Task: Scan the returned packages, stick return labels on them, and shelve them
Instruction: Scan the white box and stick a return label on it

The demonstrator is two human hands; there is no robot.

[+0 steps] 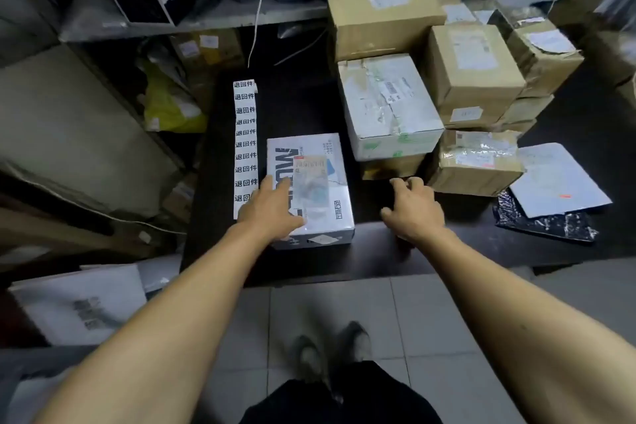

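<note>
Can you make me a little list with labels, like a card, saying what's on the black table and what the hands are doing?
Table: black table
Sticker strip: long white strip of labels, lying flat along the table's left side
Nearest box: white box, beside the strip
Left hand: left hand resting on the white box, fingers fairly straight
Right hand: right hand over the table, holding nothing
Other boxes: stack of cardboard boxes at the right
Flat packet: grey mailer bag, far right
</note>
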